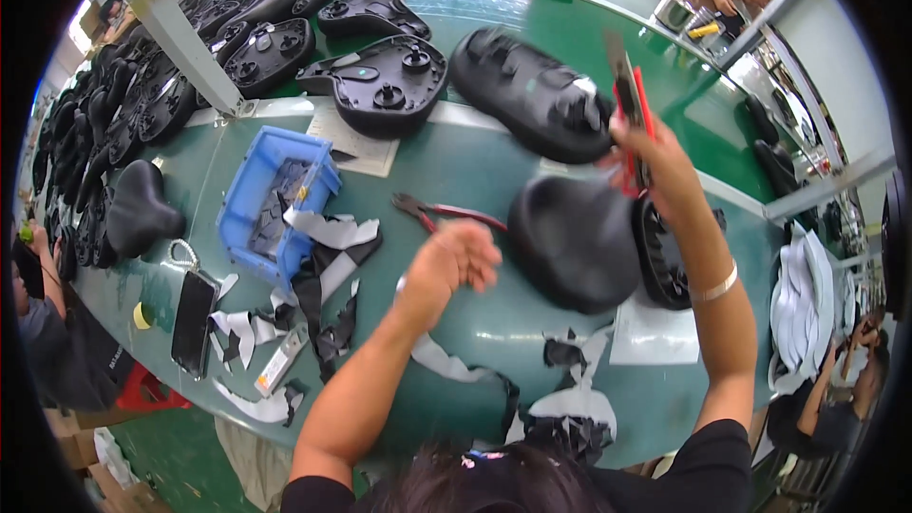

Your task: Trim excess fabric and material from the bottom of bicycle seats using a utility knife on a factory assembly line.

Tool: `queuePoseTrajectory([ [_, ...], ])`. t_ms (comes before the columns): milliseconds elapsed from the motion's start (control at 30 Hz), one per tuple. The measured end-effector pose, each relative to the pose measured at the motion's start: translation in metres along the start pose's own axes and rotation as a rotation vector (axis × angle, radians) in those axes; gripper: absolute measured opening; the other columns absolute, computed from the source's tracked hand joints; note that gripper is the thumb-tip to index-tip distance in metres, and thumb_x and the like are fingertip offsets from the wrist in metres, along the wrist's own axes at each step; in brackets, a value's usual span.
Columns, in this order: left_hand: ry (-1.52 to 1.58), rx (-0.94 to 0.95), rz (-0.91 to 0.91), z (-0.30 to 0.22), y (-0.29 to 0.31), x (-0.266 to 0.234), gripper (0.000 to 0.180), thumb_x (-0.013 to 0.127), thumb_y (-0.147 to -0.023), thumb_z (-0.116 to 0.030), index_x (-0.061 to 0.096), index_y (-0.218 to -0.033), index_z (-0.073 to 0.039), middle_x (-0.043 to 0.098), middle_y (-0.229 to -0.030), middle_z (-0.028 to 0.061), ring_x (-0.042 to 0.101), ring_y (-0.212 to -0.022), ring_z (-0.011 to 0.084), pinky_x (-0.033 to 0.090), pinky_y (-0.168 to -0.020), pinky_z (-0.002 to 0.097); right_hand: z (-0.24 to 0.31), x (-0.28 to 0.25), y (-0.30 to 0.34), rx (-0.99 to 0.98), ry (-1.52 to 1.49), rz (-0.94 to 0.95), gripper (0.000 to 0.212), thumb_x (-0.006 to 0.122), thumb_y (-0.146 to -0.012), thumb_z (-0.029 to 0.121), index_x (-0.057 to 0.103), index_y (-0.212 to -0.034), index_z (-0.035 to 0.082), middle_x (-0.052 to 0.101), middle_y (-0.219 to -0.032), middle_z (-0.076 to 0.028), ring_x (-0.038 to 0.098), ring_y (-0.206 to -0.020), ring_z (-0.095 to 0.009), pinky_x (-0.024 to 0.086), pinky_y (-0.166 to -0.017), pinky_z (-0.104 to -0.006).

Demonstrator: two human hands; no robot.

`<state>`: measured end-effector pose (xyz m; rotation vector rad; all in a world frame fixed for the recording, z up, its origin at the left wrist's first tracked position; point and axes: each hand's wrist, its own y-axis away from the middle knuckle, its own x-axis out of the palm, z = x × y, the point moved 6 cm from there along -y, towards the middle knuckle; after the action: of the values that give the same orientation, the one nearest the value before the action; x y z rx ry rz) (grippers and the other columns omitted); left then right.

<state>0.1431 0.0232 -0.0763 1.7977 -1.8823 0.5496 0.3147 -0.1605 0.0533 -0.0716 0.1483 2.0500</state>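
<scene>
My right hand (665, 166) is closed around a red-handled tool (631, 109) with a long grey metal part pointing up and away; motion blur hides its exact kind. Just left of that hand, a black bicycle saddle (532, 95) lies underside up, also blurred. Whether my fingers touch it, I cannot tell. My left hand (454, 261) hovers over the table with loosely curled fingers and nothing visible in them. Beyond it lie red-handled cutting pliers (446, 211). A smooth black saddle (575, 242) rests between my hands, and another saddle (663, 252) is partly hidden behind my right forearm.
A blue bin (280, 204) with dark scraps stands left, near a phone (195, 323), a box cutter (281, 361) and a tape roll (142, 315). Black and grey offcuts (446, 361) litter the table. Many saddles (380, 85) are piled far left around a metal post (180, 28). Other people work nearby.
</scene>
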Motion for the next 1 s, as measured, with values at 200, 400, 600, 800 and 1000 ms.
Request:
queuePoseTrajectory([
  [200, 0.219, -0.256, -0.245, -0.026, 0.047, 0.009, 0.066, 0.054, -0.091, -0.042, 0.039, -0.137, 0.002, 0.051, -0.132, 0.0187, 0.051, -0.121, 0.032, 0.041, -0.104, 0.0443, -0.013, 0.044, 0.163, -0.486, 0.654, 0.121, 0.027, 0.068, -0.072, 0.001, 0.06, -0.097, -0.002, 0.062, -0.096, -0.017, 0.063, -0.098, -0.03, 0.048, -0.086, -0.0349],
  [400, -0.073, -0.191, -0.174, -0.046, 0.087, 0.017, 0.059, 0.064, -0.08, -0.026, 0.044, -0.126, 0.004, 0.058, -0.108, 0.0144, 0.063, -0.092, 0.02, 0.052, -0.083, 0.0316, -0.061, 0.047, 0.212, 0.012, 0.358, 0.082, 0.043, 0.074, -0.07, 0.004, 0.059, -0.111, 0.0, 0.063, -0.108, -0.017, 0.063, -0.088, -0.031, 0.05, -0.081, -0.0368],
  [600, -0.304, -0.28, -0.223, -0.054, 0.089, 0.018, 0.049, 0.062, -0.079, -0.026, 0.051, -0.116, 0.004, 0.06, -0.095, 0.0081, 0.06, -0.078, 0.0125, 0.051, -0.071, 0.0263, -0.036, 0.056, 0.227, -0.489, 0.876, 0.235, 0.059, 0.07, -0.073, 0.006, 0.053, -0.13, 0.012, 0.06, -0.081, -0.007, 0.059, -0.065, -0.024, 0.049, -0.056, -0.0337],
  [800, -0.514, -0.311, -0.13, -0.059, 0.075, 0.026, 0.04, 0.063, -0.078, -0.025, 0.056, -0.104, 0.004, 0.059, -0.089, 0.0058, 0.057, -0.074, 0.0097, 0.048, -0.068, 0.024, -0.043, 0.064, 0.237, -0.41, 1.277, 0.438, 0.065, 0.053, -0.081, 0.005, 0.04, -0.14, 0.028, 0.047, -0.069, -0.009, 0.052, -0.054, -0.026, 0.042, -0.046, -0.0376],
  [1000, -0.37, -0.189, -0.384, -0.052, 0.107, 0.021, 0.037, 0.062, -0.078, -0.025, 0.056, -0.101, 0.003, 0.058, -0.086, 0.0048, 0.056, -0.072, 0.0094, 0.048, -0.067, 0.0242, -0.085, 0.094, 0.304, -0.176, 0.88, 0.096, 0.061, 0.058, -0.087, 0.01, 0.035, -0.143, 0.018, 0.052, -0.069, -0.015, 0.054, -0.052, -0.035, 0.044, -0.047, -0.0446],
])
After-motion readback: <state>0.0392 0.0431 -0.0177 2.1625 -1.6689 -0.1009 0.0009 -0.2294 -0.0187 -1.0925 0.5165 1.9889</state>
